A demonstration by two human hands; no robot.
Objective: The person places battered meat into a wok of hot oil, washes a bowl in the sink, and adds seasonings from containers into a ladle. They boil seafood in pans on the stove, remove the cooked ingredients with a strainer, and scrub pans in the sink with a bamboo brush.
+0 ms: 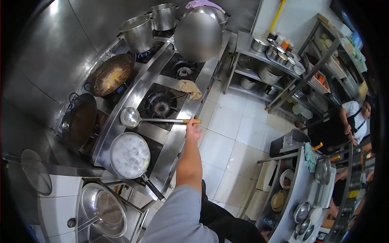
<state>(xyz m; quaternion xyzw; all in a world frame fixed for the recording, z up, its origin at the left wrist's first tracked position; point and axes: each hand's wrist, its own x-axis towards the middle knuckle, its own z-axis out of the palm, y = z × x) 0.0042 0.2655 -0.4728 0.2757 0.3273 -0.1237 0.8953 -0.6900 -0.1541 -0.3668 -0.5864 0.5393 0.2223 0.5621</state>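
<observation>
My left hand (pixel 193 130) reaches across the stove's front edge, its fingers at the wooden end of a long-handled ladle (pixel 158 120). One finger crosses over the handle; the grip is only partly visible. The ladle's metal bowl lies to the left, beside a burner (pixel 160 106). Nearer to me sits a pan (pixel 130 156) of foamy whitish liquid, its black handle pointing toward the front edge. A crumpled tan cloth (pixel 190 89) lies on the stove beyond my hand. My right hand is out of view.
Behind the burners stand a dark wok (pixel 80 121), a wok with yellowish oil (pixel 112 77) and tall pots (pixel 137 34). A strainer (pixel 108 212) lies over a basin at lower left. Shelves with pots (pixel 269 75) stand across the tiled floor. Another person (pixel 354 119) is at far right.
</observation>
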